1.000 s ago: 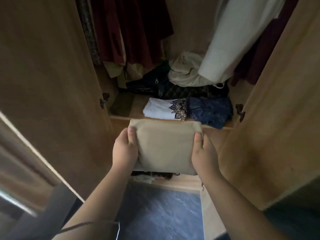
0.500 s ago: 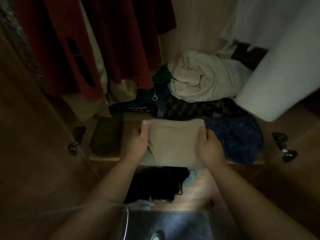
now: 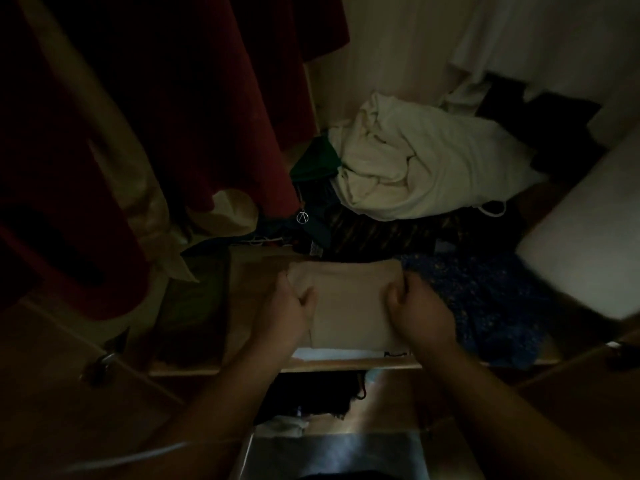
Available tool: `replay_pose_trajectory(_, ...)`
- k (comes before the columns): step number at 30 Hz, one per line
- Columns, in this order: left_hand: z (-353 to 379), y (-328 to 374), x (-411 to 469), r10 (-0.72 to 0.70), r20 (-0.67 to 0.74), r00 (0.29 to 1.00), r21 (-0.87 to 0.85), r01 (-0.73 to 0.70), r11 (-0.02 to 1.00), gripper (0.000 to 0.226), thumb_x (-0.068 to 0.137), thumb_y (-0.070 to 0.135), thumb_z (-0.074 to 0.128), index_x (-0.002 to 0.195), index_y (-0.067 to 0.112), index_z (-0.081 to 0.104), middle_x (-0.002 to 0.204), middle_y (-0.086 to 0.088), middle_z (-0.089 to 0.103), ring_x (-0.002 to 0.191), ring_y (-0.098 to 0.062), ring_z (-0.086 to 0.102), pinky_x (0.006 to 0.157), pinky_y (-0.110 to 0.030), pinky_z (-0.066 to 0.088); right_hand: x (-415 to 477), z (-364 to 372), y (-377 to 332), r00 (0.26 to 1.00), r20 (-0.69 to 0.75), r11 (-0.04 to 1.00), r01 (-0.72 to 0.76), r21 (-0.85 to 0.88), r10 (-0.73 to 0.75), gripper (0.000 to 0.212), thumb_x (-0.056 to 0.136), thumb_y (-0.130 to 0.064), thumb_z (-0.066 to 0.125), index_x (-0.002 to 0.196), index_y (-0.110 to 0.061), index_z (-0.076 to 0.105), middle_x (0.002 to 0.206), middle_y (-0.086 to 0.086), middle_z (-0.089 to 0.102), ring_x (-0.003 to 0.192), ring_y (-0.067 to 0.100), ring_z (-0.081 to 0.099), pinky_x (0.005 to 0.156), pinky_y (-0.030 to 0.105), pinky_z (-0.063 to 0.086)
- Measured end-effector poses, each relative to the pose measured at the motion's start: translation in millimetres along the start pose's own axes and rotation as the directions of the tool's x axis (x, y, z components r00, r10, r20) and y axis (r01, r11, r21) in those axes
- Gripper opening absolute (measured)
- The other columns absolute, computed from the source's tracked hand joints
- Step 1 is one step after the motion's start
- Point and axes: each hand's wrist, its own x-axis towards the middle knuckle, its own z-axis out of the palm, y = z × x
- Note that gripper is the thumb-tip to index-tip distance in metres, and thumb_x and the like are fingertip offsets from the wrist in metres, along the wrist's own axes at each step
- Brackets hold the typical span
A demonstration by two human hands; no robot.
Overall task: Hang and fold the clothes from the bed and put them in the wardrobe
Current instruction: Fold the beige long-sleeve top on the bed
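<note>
A folded beige garment (image 3: 349, 306) lies on top of a folded white shirt (image 3: 332, 353) on the wardrobe shelf (image 3: 214, 368). My left hand (image 3: 291, 306) grips its left edge with the thumb on top. My right hand (image 3: 419, 306) grips its right edge, fingers curled around the fold. Only a thin white strip of the shirt shows under the beige garment's near edge.
A folded blue patterned garment (image 3: 485, 299) lies right of the beige one. Behind are a crumpled cream cloth (image 3: 415, 168) and dark clothes (image 3: 363, 233). Red garments (image 3: 173, 98) hang at left, a white one (image 3: 588, 220) at right. Below the shelf sits a lower compartment with dark clothing (image 3: 311, 393).
I have leaned into the wardrobe and my hands carried the beige garment forward and set it down on the white shirt on the shelf. Both hands keep their hold.
</note>
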Motion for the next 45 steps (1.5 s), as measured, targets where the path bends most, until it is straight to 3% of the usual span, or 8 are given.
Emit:
replay_pose_trajectory(4, -2.2, 1.8, -11.2, 0.271, -0.161, 0.949, 0.245, -0.228, 0.942, 0.063, 0.093, 0.045, 0.052, 0.147, 0.020, 0.031, 0.147, -0.010, 0.035, 0.131, -0.029, 0.039, 0.106, -0.040, 0.037, -4.5, -5.1, 0.2, 0.946, -0.204, 0.968, 0.250, -0.032, -0.251, 0.047, 0.092, -0.033, 0.045, 0.133, -0.013, 0.047, 0.127, 0.010, 0.052, 0.118, 0.027, 0.050, 0.097, 0.041, 0.045)
replay_pose_trajectory(9, 10.0, 3.7, -10.2, 0.574, 0.093, 0.813, 0.426, -0.554, 0.715, 0.066, 0.091, 0.048, 0.025, 0.151, 0.022, 0.033, 0.162, -0.002, 0.023, 0.151, -0.021, 0.010, 0.119, -0.047, 0.022, -24.4, 14.7, -0.6, 0.787, -0.095, 0.787, 0.588, -0.186, -0.610, 0.053, 0.098, -0.028, 0.047, 0.144, -0.002, 0.043, 0.151, 0.018, 0.040, 0.143, 0.031, 0.031, 0.119, 0.042, 0.021)
replay_pose_trajectory(14, 37.6, -8.8, 4.3, 0.507, 0.178, 0.844, 0.543, -0.514, 0.664, 0.063, 0.094, 0.051, 0.027, 0.151, 0.025, 0.037, 0.158, -0.006, 0.033, 0.147, -0.024, 0.026, 0.120, -0.047, 0.020, -8.1, 41.1, 7.5, 0.834, 0.063, 0.803, 0.546, -0.240, -0.548, 0.062, 0.101, -0.045, 0.029, 0.150, -0.007, 0.035, 0.156, 0.016, 0.034, 0.147, 0.029, 0.027, 0.121, 0.044, 0.018)
replay_pose_trajectory(22, 52.6, -3.7, 18.5, 0.455, 0.161, 0.876, 0.564, -0.460, 0.686, 0.062, 0.091, 0.043, 0.030, 0.144, 0.017, 0.049, 0.148, -0.012, 0.048, 0.137, -0.029, 0.044, 0.112, -0.051, 0.034, 16.8, 47.8, 6.4, 0.850, 0.080, 0.827, 0.526, -0.198, -0.521, 0.060, 0.099, -0.042, 0.036, 0.143, -0.002, 0.046, 0.147, 0.018, 0.047, 0.140, 0.031, 0.039, 0.117, 0.044, 0.028)
replay_pose_trajectory(29, 36.6, 3.7, 12.0, 0.439, 0.240, 0.866, 0.558, -0.493, 0.667, 0.079, 0.083, 0.054, 0.006, 0.156, 0.027, 0.020, 0.164, -0.001, 0.016, 0.151, -0.020, 0.010, 0.121, -0.041, 0.001, 4.0, 32.4, 0.8, 0.872, 0.091, 0.850, 0.490, -0.195, -0.481, 0.063, 0.097, -0.046, 0.034, 0.141, -0.004, 0.049, 0.146, 0.017, 0.049, 0.137, 0.033, 0.043, 0.113, 0.050, 0.034)
replay_pose_trajectory(33, 26.1, 24.6, -18.4, 0.463, 0.286, 0.839, 0.525, -0.541, 0.657, 0.065, 0.098, 0.047, 0.027, 0.156, 0.020, 0.017, 0.164, -0.005, 0.015, 0.150, -0.023, 0.009, 0.121, -0.046, 0.008, -38.3, -4.9, 15.3, 0.929, 0.003, 0.910, 0.363, -0.199, -0.370, 0.065, 0.093, -0.044, 0.034, 0.146, -0.006, 0.043, 0.150, 0.015, 0.043, 0.140, 0.033, 0.037, 0.116, 0.048, 0.030)
replay_pose_trajectory(37, 43.9, 51.3, -96.4, 0.613, 0.325, 0.720, 0.362, -0.693, 0.623, 0.069, 0.092, 0.047, 0.030, 0.149, 0.010, 0.037, 0.154, -0.016, 0.037, 0.143, -0.033, 0.029, 0.119, -0.044, 0.024, -121.0, -60.1, 66.6, 0.956, -0.092, 0.932, 0.244, -0.269, -0.277, 0.061, 0.096, -0.042, 0.033, 0.152, -0.018, 0.031, 0.156, 0.007, 0.034, 0.146, 0.026, 0.027, 0.119, 0.043, 0.025)
replay_pose_trajectory(45, 146.5, 56.2, -352.2, 0.811, 0.539, 0.226, 0.050, -0.970, 0.237, 0.054, 0.085, 0.041, 0.043, 0.126, 0.013, 0.063, 0.123, -0.005, 0.067, 0.114, -0.024, 0.062, 0.103, -0.032, 0.042, -404.1, -135.5, 206.7, 0.941, -0.301, 0.942, -0.231, -0.243, 0.153, 0.065, 0.083, -0.039, 0.036, 0.144, -0.016, 0.044, 0.150, 0.006, 0.043, 0.141, 0.025, 0.037, 0.114, 0.039, 0.036)
